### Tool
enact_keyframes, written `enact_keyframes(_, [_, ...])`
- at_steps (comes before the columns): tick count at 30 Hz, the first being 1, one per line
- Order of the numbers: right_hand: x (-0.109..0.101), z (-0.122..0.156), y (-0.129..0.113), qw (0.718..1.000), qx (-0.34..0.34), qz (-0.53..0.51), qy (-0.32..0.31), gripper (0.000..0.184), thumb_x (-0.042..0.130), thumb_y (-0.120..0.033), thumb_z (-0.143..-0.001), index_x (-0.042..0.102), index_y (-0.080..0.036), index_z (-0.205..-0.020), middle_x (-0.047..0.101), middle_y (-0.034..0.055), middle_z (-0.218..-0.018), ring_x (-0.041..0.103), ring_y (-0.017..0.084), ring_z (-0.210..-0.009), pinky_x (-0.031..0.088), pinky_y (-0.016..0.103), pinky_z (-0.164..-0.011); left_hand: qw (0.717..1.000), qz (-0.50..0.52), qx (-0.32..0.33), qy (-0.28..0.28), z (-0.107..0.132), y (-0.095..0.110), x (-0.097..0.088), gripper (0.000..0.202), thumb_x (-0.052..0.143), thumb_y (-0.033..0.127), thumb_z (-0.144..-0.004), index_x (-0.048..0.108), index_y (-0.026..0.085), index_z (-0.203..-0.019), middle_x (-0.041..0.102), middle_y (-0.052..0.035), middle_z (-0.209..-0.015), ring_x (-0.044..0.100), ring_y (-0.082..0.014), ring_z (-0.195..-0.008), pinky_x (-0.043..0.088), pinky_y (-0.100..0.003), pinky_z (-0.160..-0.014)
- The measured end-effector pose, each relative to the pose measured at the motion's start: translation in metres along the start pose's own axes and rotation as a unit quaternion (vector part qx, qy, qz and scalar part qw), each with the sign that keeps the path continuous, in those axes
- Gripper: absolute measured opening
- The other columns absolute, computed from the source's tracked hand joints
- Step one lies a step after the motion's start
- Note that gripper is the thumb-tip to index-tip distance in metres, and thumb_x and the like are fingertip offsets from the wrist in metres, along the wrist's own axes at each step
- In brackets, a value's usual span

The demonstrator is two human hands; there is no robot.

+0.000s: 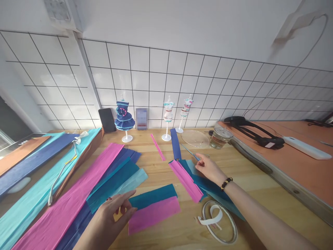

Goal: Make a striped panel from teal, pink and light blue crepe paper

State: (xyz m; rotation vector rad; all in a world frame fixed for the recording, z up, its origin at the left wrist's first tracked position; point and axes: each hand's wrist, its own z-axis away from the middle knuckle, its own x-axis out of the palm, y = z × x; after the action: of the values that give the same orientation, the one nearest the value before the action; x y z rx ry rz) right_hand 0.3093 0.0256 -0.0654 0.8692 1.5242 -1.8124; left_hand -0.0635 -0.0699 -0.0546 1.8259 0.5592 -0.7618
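Note:
My left hand (114, 213) hovers at the left end of a teal and pink crepe paper piece (157, 205), its thumb and index fingertips apart. Between the fingers of my right hand (208, 168) is a slim blue pointed tool (191, 151), tweezers by its shape, aimed up and left. Under and beside that hand lie teal paper (218, 185), a folded pink strip (186, 180) and a blue strip (175, 144). A narrow pink strip (158, 147) rests farther left.
Long crepe paper strips (75, 187) cover the left side. A dressed mini mannequin (125, 118) and two printed ones (169, 114) stand at the back, near a phone (107, 120). A glass cup (220, 138), clear disc (195, 138) and white ring (234, 227) are on the right.

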Motion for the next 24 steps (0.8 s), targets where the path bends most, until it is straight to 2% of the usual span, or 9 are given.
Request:
enact_keyframes(7, [0.005, -0.004, 0.0, 1.0, 0.007, 0.002, 0.002, 0.033, 0.055, -0.033, -0.089, 0.053, -0.018, -0.118, 0.056, 0.0074, -0.118, 0.059, 0.02, -0.096, 0.05, 0.041, -0.08, 1.0, -0.009, 0.015, -0.007, 0.002, -0.003, 0.002, 0.035, 0.058, 0.042, -0.08, 0.067, 0.022, -0.107, 0.064, 0.0049, -0.059, 0.063, -0.0118, -0.06, 0.051, -0.019, -0.062])
enact_keyframes(14, [0.009, -0.008, 0.0, 1.0, -0.005, 0.016, 0.007, 0.033, 0.055, -0.033, -0.089, 0.053, -0.018, -0.118, 0.057, 0.0072, -0.116, 0.059, 0.019, -0.095, 0.051, 0.04, -0.08, 0.999, -0.019, 0.038, 0.021, 0.001, 0.001, 0.001, 0.031, 0.059, 0.039, -0.079, 0.069, 0.023, -0.104, 0.064, 0.0058, -0.056, 0.063, -0.0111, -0.056, 0.052, -0.019, -0.059])
enact_keyframes(19, [0.013, -0.012, 0.0, 0.999, -0.024, 0.02, 0.005, 0.032, 0.055, -0.033, -0.09, 0.053, -0.018, -0.118, 0.057, 0.0071, -0.116, 0.06, 0.019, -0.094, 0.051, 0.039, -0.078, 0.997, -0.019, 0.069, 0.039, -0.001, 0.005, -0.001, 0.027, 0.06, 0.036, -0.079, 0.07, 0.021, -0.099, 0.065, 0.0064, -0.055, 0.062, -0.009, -0.052, 0.049, -0.015, -0.051])
enact_keyframes(24, [0.006, -0.011, -0.005, 0.995, -0.075, 0.043, 0.044, 0.032, 0.054, -0.033, -0.09, 0.053, -0.018, -0.118, 0.057, 0.0072, -0.116, 0.059, 0.019, -0.094, 0.051, 0.04, -0.079, 0.996, -0.031, 0.078, 0.038, -0.001, 0.006, 0.0, 0.026, 0.059, 0.035, -0.079, 0.07, 0.023, -0.099, 0.065, 0.0065, -0.056, 0.061, -0.0086, -0.051, 0.049, -0.015, -0.051])
